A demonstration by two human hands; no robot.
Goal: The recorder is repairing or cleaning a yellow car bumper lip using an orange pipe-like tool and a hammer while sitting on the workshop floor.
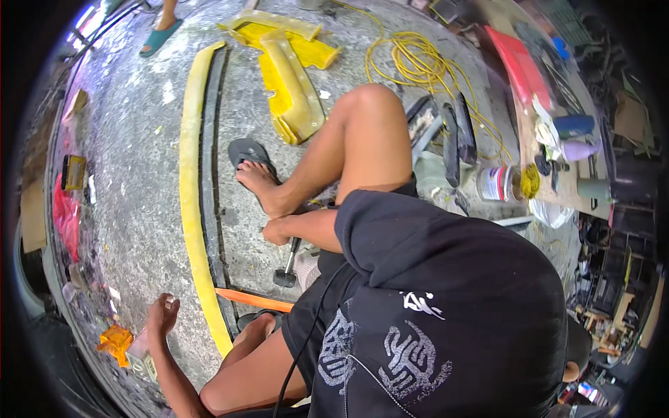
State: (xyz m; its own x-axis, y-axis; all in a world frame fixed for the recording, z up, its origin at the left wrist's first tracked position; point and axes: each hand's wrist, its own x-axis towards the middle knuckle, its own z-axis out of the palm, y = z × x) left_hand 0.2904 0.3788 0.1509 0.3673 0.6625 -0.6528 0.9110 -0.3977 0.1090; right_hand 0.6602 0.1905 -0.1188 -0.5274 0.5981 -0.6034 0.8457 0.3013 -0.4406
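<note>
My left hand (162, 315) is held out low over the concrete floor, left of a long curved yellow strip (189, 153). Its fingers are curled in, with a small whitish spot at their tips too small to name. Beside my right foot, my right hand (277, 231) is closed round the handle of a black-headed hammer (284, 278), whose head hangs low near the floor. Alongside the yellow strip runs a thin dark strip (208, 153). A pointed orange strip (254, 300) reaches from the yellow strip toward my left leg.
Yellow moulded panels (289, 90) lie ahead, near a coiled yellow cord (417, 59). To the right stand a paint can (496, 182) and a cluttered bench (550, 174). An orange crumpled object (116, 343) lies left. Another person's sandalled foot (162, 37) is far left.
</note>
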